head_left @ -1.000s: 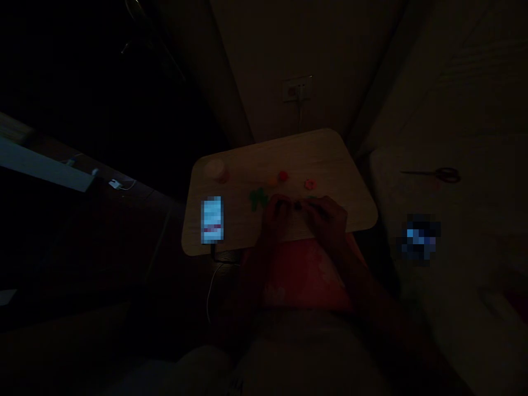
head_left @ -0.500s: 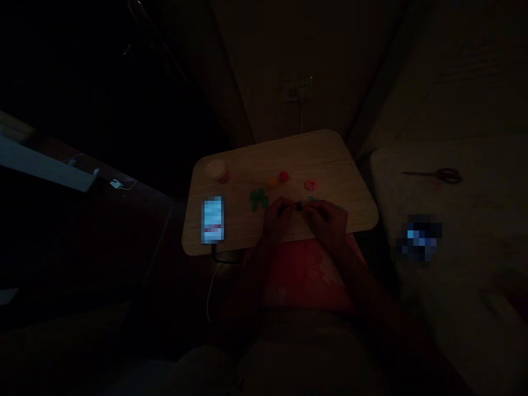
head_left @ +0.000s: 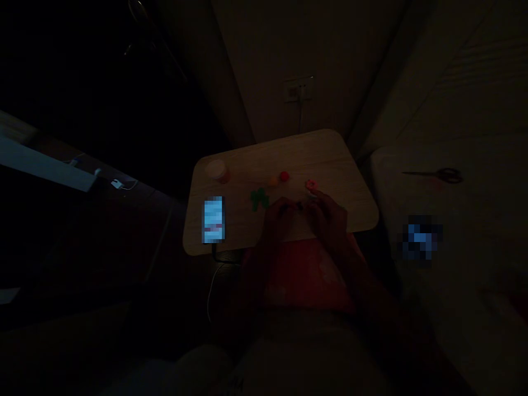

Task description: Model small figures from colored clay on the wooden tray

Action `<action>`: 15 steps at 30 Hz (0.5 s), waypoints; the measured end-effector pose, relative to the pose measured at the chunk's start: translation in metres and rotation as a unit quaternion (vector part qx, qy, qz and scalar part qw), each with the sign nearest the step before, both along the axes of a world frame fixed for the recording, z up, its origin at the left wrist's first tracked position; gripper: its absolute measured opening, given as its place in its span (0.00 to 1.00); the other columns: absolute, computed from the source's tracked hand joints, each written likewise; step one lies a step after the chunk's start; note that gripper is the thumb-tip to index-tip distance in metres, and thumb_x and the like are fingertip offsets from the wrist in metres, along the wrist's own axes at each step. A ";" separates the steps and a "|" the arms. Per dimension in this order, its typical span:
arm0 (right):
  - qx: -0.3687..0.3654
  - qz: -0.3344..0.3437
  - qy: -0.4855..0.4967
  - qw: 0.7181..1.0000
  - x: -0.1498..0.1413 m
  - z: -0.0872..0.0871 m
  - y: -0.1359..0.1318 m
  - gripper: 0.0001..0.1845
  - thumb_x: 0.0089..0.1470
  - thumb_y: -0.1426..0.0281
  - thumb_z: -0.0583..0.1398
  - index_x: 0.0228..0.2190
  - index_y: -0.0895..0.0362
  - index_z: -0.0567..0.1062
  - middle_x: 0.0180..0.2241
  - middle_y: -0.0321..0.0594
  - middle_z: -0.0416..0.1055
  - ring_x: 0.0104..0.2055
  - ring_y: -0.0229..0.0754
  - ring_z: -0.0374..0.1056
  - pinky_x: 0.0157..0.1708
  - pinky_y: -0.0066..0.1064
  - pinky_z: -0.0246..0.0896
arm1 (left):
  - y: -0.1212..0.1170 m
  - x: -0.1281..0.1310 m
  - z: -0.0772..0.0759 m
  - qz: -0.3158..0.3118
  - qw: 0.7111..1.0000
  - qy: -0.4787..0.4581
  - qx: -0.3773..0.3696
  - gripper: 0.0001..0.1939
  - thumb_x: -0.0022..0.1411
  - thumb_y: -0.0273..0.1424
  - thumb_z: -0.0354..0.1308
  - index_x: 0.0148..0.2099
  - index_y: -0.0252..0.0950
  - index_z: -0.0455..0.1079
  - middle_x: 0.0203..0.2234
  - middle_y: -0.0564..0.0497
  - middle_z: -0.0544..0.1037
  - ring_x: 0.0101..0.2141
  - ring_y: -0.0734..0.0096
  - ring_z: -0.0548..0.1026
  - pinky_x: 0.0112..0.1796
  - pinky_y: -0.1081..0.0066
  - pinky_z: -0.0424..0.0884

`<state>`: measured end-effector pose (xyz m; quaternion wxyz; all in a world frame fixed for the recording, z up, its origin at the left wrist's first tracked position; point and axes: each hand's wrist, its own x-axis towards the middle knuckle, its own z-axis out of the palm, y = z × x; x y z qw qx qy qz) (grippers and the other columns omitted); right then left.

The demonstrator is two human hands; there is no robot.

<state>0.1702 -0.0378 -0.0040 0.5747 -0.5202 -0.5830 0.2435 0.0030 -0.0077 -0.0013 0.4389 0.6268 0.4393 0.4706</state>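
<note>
On a light wooden table [head_left: 247,159], my two hands are close together near the front edge. A small dark piece [head_left: 300,205], too dim to make out, sits at the fingertips of my left hand [head_left: 279,215], which are pinched around it. My right hand [head_left: 331,215] is just to the right of it, fingers apart, with one finger reaching toward a pink ring-like shape [head_left: 311,185]. A green branching shape [head_left: 259,198] lies left of my left hand. Beyond my hands are a red ball [head_left: 284,176] and a yellow-orange lump [head_left: 273,180].
A lidded tub [head_left: 217,171] stands at the table's back left, with a lit phone [head_left: 213,220] and its cable in front. Scissors [head_left: 443,175] and a blurred-out lit object [head_left: 419,239] lie on a pale surface at right. A wall socket [head_left: 298,89] is behind the table.
My right hand's fingers have loosened and spread, drawing slightly away from the dark piece, with one finger lifted toward the pink shape. My left hand has hardly moved.
</note>
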 end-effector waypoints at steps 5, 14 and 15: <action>-0.017 -0.011 0.027 0.999 -0.001 -0.005 -0.001 0.06 0.57 0.65 0.66 0.34 0.54 0.81 0.29 0.38 0.80 0.29 0.42 0.75 0.30 0.33 0.71 | -0.002 0.001 0.004 -0.014 1.000 0.002 0.021 0.05 0.61 0.32 0.58 0.34 0.37 0.73 0.30 0.51 0.77 0.34 0.69 0.73 0.38 0.69 0.69; -0.040 0.028 0.103 0.993 0.002 -0.001 0.002 0.10 0.60 0.66 0.62 0.43 0.53 0.79 0.38 0.42 0.82 0.39 0.45 0.79 0.40 0.37 0.76 | -0.008 0.010 0.010 -0.021 0.998 0.020 0.054 0.15 0.58 0.37 0.69 0.46 0.39 0.78 0.35 0.49 0.79 0.35 0.68 0.74 0.39 0.68 0.71; -0.048 0.039 0.123 0.990 0.001 -0.001 0.002 0.09 0.59 0.65 0.63 0.42 0.53 0.78 0.37 0.41 0.82 0.38 0.44 0.79 0.38 0.37 0.76 | -0.008 0.010 0.010 -0.021 0.998 0.029 0.058 0.15 0.58 0.37 0.69 0.47 0.40 0.79 0.34 0.49 0.78 0.34 0.68 0.74 0.38 0.68 0.71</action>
